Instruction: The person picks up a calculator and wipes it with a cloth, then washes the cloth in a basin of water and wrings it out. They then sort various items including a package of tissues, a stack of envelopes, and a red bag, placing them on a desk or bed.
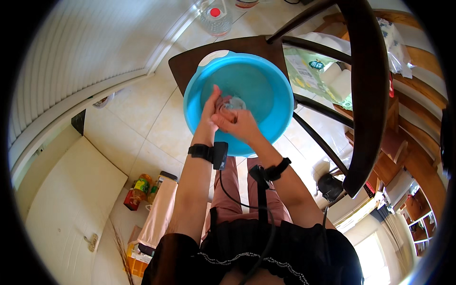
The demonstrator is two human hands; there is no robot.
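Observation:
A light-blue plastic basin (281, 92) holding water stands on the dark wooden seat of a chair (181, 67). Over the basin, my left hand (212, 107) and my right hand (238, 123) are together, the right one's fingers curled against the left. A small whitish, translucent thing (237, 103) shows beside the fingers, low in the basin; whether it is held, and what it is, I cannot tell. The fingers of both hands partly cover each other.
The chair's dark curved backrest (368, 89) rises at the right, with green packs of paper rolls (302, 71) behind it. A large clear bottle with a red cap (215, 21) stands on the tiled floor beyond. Oil bottles (141, 185) are at lower left, near a white door (67, 206).

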